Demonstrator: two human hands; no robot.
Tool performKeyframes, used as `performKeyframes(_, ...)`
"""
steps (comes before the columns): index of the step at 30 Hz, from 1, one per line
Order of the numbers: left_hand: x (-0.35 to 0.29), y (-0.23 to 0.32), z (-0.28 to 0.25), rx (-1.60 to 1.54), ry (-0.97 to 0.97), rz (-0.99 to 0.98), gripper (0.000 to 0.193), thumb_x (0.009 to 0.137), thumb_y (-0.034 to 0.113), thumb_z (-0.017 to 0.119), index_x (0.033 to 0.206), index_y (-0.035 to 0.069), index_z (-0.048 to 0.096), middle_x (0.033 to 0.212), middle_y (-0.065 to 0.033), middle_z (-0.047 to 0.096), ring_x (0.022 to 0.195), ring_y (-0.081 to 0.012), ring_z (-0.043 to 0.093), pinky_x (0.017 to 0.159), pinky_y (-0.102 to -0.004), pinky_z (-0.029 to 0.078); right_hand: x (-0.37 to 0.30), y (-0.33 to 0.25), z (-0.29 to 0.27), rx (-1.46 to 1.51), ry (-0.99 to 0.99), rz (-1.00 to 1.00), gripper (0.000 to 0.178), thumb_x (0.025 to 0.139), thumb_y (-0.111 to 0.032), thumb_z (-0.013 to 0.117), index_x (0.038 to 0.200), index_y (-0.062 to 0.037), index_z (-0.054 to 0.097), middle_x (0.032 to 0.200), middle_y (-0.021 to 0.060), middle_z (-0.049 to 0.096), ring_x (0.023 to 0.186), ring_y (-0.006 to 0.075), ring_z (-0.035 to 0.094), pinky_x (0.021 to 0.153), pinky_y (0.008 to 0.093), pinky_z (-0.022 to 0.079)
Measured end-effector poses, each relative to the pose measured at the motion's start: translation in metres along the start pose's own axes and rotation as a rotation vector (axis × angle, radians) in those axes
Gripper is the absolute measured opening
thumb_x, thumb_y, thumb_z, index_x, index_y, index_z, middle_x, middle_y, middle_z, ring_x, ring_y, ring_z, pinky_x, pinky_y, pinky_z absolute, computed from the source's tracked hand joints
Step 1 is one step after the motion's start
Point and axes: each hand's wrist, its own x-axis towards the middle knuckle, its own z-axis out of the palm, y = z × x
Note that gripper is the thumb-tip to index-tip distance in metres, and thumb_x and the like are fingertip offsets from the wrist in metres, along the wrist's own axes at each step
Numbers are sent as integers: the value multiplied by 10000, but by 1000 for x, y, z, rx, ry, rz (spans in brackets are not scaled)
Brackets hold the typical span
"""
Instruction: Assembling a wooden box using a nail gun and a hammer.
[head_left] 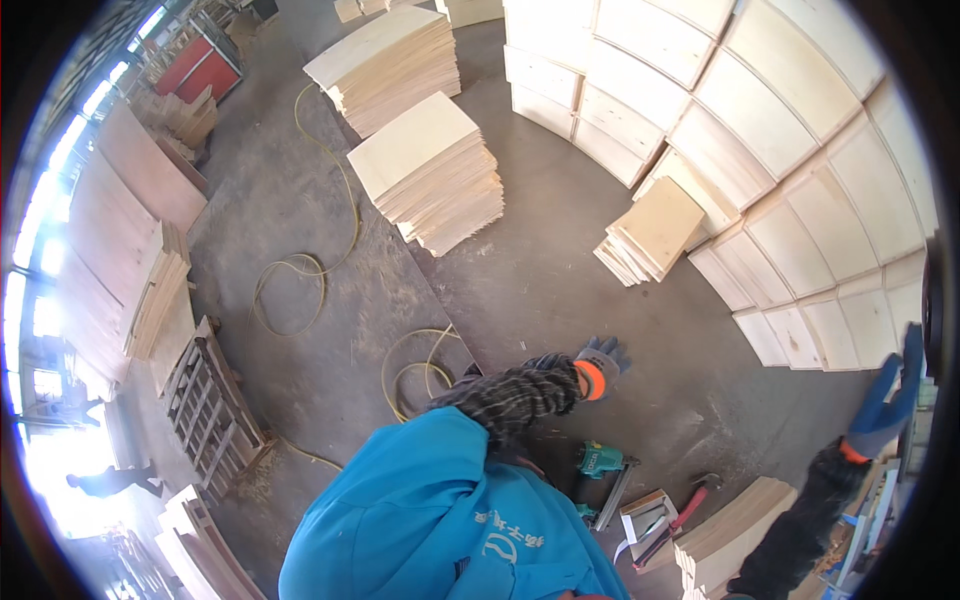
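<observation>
My left hand [603, 364], in a grey-blue glove with an orange cuff, hovers over or rests on the grey floor; which, I cannot tell. Its fingers are spread and hold nothing. Far to the right, my right hand [888, 405] wears a matching blue glove, its fingers stretched out towards the rim of the view. It seems free of any object. Below my left hand lies a teal nail gun [600, 460]. Beside that are a small open box [648, 517] and a hammer [690, 512] with a red handle.
Stacked wooden boxes [760, 110] form a wall at the right. Piles of thin boards stand ahead [430, 170], by the boxes [655, 228] and near my right forearm [740, 530]. A yellow hose [322, 285] coils across the floor; a wooden pallet [212, 410] leans left.
</observation>
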Motion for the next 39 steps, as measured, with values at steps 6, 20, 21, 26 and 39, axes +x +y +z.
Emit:
performKeyframes(6,-172,-60,-48,-791,406,-257,511,995,417,768,1409,123,714,1226,-167,782,1085,-285,776,967,-456,602,-36,-151,152,635,-248,397,461,1104,-28,580,1561,18,550,1491,156,666,1284,222,678,1101,355,533)
performKeyframes(20,-328,-204,-225,-631,1412,-512,823,991,264,810,1637,-55,411,1620,-292,498,968,-224,720,906,-379,620,74,-444,397,887,-691,424,711,1007,-501,743,1477,20,629,1384,269,714,1250,373,717,1062,452,566)
performKeyframes(21,-328,-205,-224,-565,1408,-499,863,965,231,832,1653,-45,390,1720,-309,354,964,-229,720,892,-378,625,83,-452,391,800,-780,426,706,1003,-505,733,1459,26,646,1394,278,707,1262,406,707,1073,470,561)
performKeyframes(26,-328,-202,-224,-531,1385,-518,943,910,166,865,1681,-13,353,1720,-310,351,933,-244,725,864,-376,631,84,-464,368,644,-670,318,630,1000,-451,729,1398,35,685,1362,288,716,1252,446,697,1055,491,569)
performKeyframes(39,-360,-169,-248,-98,1518,-432,385,915,122,860,1228,-55,725,1335,-225,730,1009,-218,743,819,-334,605,47,-443,247,743,-92,166,431,905,-161,887,1260,21,723,1162,218,786,1027,383,770,893,441,619)
